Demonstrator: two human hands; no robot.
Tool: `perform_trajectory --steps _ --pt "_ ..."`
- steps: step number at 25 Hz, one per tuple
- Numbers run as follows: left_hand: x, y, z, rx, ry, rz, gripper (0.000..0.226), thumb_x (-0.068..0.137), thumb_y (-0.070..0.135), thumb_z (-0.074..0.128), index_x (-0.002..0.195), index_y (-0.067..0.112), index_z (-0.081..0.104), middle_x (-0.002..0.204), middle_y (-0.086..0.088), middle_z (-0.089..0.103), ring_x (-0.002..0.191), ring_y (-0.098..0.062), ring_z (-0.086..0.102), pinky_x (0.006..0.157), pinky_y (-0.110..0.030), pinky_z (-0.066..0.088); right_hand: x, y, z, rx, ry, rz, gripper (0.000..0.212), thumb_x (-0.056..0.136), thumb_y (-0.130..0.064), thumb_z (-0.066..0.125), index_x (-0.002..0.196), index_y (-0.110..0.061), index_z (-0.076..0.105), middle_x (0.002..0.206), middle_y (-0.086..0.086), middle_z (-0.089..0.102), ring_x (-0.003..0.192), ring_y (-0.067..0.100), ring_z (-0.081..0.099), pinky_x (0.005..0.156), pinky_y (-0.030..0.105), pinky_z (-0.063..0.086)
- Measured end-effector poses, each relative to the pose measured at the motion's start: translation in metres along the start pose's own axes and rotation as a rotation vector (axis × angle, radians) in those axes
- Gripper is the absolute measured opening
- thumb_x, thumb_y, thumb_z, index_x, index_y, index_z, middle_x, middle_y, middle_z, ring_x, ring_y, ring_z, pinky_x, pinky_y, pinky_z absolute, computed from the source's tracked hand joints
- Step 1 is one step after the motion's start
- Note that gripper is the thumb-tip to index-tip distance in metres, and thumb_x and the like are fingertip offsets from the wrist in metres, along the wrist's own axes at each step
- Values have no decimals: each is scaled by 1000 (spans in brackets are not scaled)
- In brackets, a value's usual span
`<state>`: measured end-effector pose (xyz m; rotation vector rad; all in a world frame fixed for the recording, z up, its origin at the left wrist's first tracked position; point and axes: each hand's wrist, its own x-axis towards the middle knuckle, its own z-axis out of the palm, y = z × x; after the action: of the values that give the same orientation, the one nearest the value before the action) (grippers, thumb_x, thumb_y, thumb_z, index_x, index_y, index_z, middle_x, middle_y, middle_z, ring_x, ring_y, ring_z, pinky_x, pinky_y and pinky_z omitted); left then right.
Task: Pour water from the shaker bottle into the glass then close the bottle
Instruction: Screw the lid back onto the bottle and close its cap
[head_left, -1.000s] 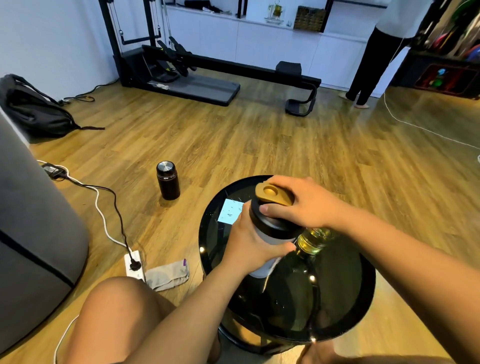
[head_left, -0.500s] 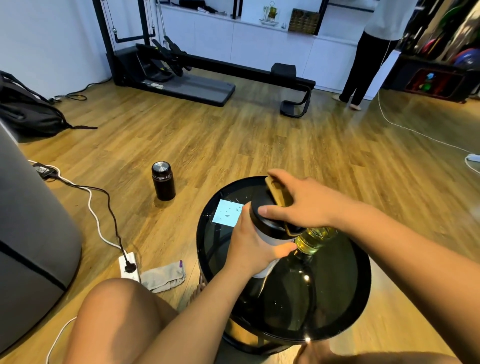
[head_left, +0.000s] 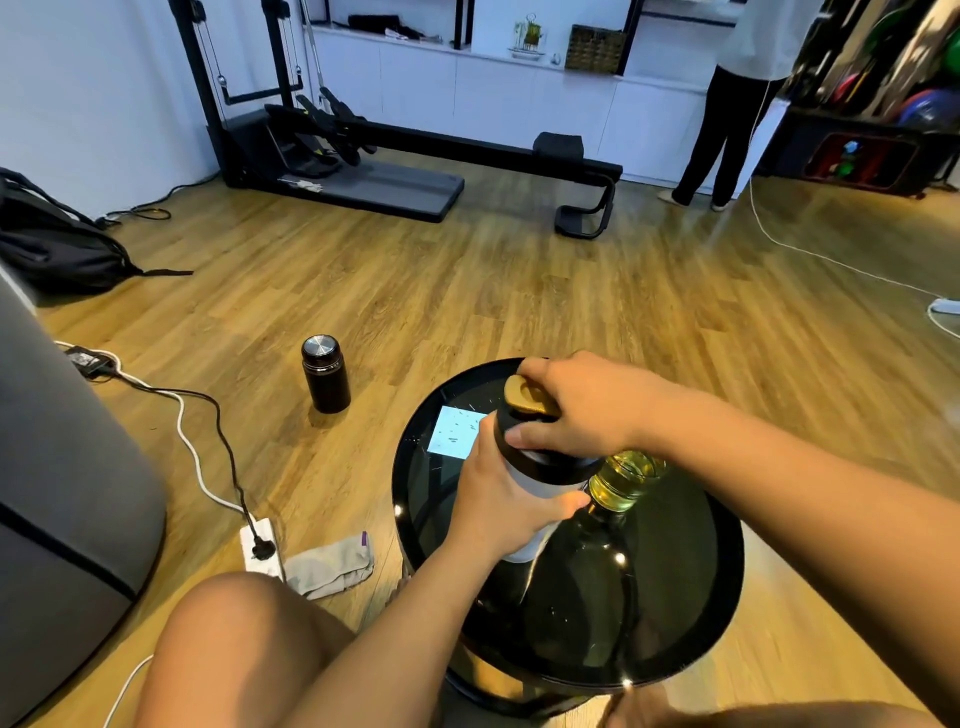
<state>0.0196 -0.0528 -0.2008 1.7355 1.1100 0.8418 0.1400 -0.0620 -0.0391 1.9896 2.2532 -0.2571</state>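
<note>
A white shaker bottle (head_left: 525, 486) with a black lid (head_left: 540, 460) and a tan flip cap (head_left: 525, 396) stands upright on a round black glass table (head_left: 691, 613). My left hand (head_left: 501, 504) is wrapped around the bottle's body. My right hand (head_left: 576, 402) grips the lid from above, fingers over the tan cap. Right beside the bottle, partly under my right wrist, stands a yellow-tinted glass (head_left: 626, 478) holding liquid.
A dark thermos (head_left: 326, 373) stands on the wooden floor to the left. A power strip (head_left: 261, 545) with cables and a grey cloth (head_left: 332, 564) lie near my knee. A grey beanbag is at far left. Exercise equipment and a standing person are at the back.
My right hand has turned on the lid, and the tan cap has rotated with it. The left hand keeps its hold on the bottle's body.
</note>
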Motion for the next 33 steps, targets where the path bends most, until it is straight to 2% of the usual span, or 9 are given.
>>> perform_trajectory --steps 2,6,11,15,19,22,25,27,33 --pt "-1 0 0 -14 -8 19 88 46 61 88 106 76 25 114 25 54 109 20 48 80 -11 43 -7 -4 -3 116 -29 -149 51 78 -66 62 102 -21 56 94 -1 64 89 24 63 76 43 53" --pt "1 0 1 -24 2 32 87 49 56 91 115 59 34 114 30 51 106 10 55 76 -5 42 -13 -14 -6 289 139 -291 55 81 -72 50 90 -21 67 83 -3 69 77 14 64 67 34 52" --pt "0 -2 -1 -59 -31 2 104 49 57 93 129 48 27 112 36 43 105 33 40 75 5 36 -8 3 5 49 -13 14 69 81 -67 59 140 -34 44 128 2 53 116 24 53 93 41 48" --pt "1 -1 -1 -74 -20 15 104 55 42 100 139 27 40 128 13 58 118 -5 57 94 -26 50 -10 9 9 126 -5 -82 89 62 -61 77 140 -38 40 125 -3 48 111 21 54 93 42 50" --pt "2 4 -2 -62 -19 60 104 54 45 99 139 22 42 131 5 59 121 -16 59 101 -44 51 -11 16 6 193 -37 -199 97 50 -38 80 139 -37 42 134 -9 49 120 10 49 97 29 46" --pt "4 3 -2 -73 -27 50 108 49 58 92 138 25 41 129 7 59 119 -14 59 99 -39 51 -6 21 3 241 -24 -204 100 46 -38 78 138 -44 40 131 -16 50 117 1 46 94 16 40" --pt "7 0 -2 -115 -29 35 106 46 64 87 135 32 38 128 12 58 116 -9 58 93 -28 49 -3 17 13 296 37 -38 104 48 -62 77 141 -52 32 133 -9 49 123 16 50 99 35 46" --pt "8 -4 -1 -132 -34 42 104 49 57 93 134 37 37 130 13 59 118 -8 58 95 -29 50 -2 11 24 66 105 20 113 45 -88 62 144 -51 24 137 -3 50 121 28 53 94 44 49" --pt "16 -6 2 -151 -53 44 105 48 52 97 134 43 37 130 14 59 120 -7 59 100 -34 53 -9 13 36 -65 285 -65 89 56 -80 64 134 -44 46 128 -8 58 113 24 59 77 40 51"
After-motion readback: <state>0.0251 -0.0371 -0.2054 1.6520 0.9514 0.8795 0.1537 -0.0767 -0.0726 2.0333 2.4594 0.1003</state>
